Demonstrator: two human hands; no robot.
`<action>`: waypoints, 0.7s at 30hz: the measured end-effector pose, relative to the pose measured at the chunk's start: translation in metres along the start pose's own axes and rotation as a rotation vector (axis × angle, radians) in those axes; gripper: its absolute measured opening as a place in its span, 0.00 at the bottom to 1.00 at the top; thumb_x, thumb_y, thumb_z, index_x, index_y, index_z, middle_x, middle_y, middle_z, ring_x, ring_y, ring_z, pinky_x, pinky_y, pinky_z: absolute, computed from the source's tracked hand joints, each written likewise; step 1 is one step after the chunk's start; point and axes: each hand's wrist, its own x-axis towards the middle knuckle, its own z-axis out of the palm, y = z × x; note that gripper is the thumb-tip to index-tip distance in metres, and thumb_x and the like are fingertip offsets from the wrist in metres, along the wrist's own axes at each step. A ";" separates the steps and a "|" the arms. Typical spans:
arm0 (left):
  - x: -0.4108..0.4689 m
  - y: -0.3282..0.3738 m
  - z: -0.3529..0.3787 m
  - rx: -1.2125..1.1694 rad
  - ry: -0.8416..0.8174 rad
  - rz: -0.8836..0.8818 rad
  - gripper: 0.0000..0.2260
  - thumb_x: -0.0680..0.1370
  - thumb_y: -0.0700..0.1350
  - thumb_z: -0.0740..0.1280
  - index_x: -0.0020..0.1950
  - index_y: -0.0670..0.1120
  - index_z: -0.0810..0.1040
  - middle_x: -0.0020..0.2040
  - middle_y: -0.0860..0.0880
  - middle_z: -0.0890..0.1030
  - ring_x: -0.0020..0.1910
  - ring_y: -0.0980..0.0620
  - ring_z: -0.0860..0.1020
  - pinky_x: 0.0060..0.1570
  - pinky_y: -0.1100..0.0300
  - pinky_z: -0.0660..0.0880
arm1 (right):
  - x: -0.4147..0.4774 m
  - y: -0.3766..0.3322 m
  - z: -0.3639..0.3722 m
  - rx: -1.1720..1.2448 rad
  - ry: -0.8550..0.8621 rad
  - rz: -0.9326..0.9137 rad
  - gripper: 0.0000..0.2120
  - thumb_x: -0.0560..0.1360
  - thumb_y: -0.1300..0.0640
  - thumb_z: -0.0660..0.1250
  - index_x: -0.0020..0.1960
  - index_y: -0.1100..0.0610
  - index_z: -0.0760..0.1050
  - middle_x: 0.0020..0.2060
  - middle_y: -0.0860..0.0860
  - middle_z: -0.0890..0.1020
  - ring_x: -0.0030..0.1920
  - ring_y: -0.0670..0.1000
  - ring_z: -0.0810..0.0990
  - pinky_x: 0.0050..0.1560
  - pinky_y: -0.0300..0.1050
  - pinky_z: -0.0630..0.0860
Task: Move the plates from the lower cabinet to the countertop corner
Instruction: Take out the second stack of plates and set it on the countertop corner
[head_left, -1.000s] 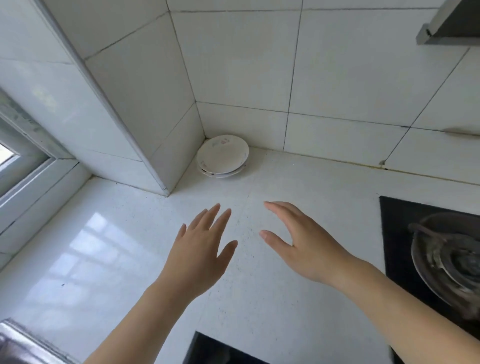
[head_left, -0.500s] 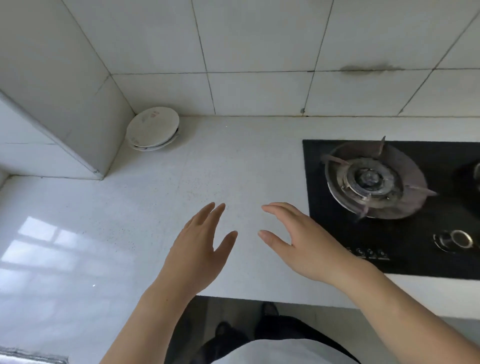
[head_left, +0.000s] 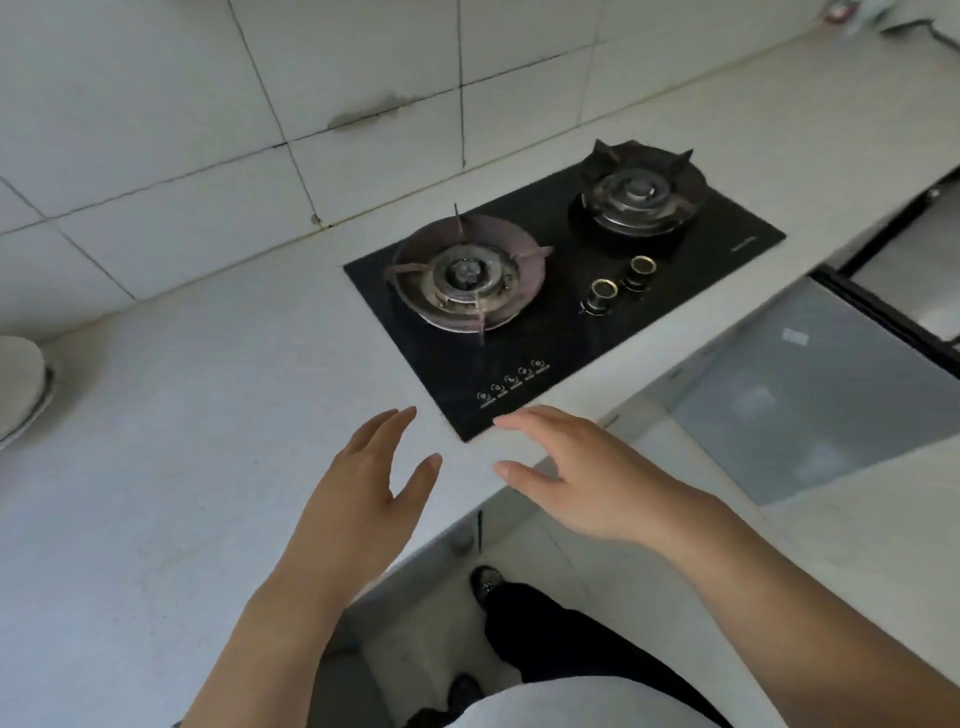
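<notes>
Closest to the camera, the person is standing at the counter, with dark trousers (head_left: 561, 639) and 1 shoe (head_left: 485, 579) showing on the floor. Just past them, the left hand (head_left: 358, 499) and the right hand (head_left: 587, 483) are hovering over the front edge of the countertop (head_left: 156, 467). Both hands are wide open with loose, spread fingers, and they are holding nothing.

A bit farther away, the black stove (head_left: 561, 291) is sitting in the countertop with 2 burners and 2 knobs. To the right, under the counter, a grey cabinet door (head_left: 810, 395) is showing.

Far off on the left, the plates (head_left: 21, 384) are resting in a stack on the countertop, close to the tiled wall (head_left: 208, 130). Only a part of the stack is peeking into the picture, so I cannot tell how many there are.

1 second ago the plates were sitting right ahead of the hands, in the corner. Now the view is swinging to the right and down, so the stack is sliding off to the left edge while the stove and the lower door are coming into sight. The hands are keeping the same open shape. It looks like that stack is already in its place, and the person is turning toward the lower cabinet, maybe for more plates. The inside of the cabinet is not showing.
</notes>
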 end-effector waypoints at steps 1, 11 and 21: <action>-0.001 0.006 0.007 -0.011 -0.008 0.041 0.23 0.78 0.56 0.58 0.73 0.56 0.60 0.73 0.57 0.63 0.66 0.52 0.70 0.62 0.61 0.67 | -0.012 0.006 0.001 0.007 0.024 0.031 0.25 0.78 0.42 0.56 0.73 0.48 0.60 0.71 0.41 0.64 0.68 0.43 0.66 0.66 0.39 0.64; -0.006 0.094 0.076 -0.007 -0.256 0.349 0.20 0.79 0.51 0.60 0.71 0.52 0.66 0.70 0.57 0.67 0.65 0.62 0.66 0.57 0.70 0.60 | -0.134 0.071 -0.005 0.124 0.285 0.297 0.22 0.78 0.42 0.57 0.70 0.47 0.64 0.67 0.41 0.70 0.63 0.41 0.71 0.56 0.35 0.66; 0.016 0.208 0.160 0.104 -0.332 0.439 0.21 0.79 0.52 0.60 0.71 0.51 0.65 0.71 0.53 0.67 0.67 0.57 0.68 0.59 0.69 0.60 | -0.197 0.184 -0.044 0.215 0.353 0.403 0.22 0.78 0.43 0.57 0.70 0.47 0.64 0.68 0.40 0.70 0.64 0.41 0.69 0.52 0.32 0.62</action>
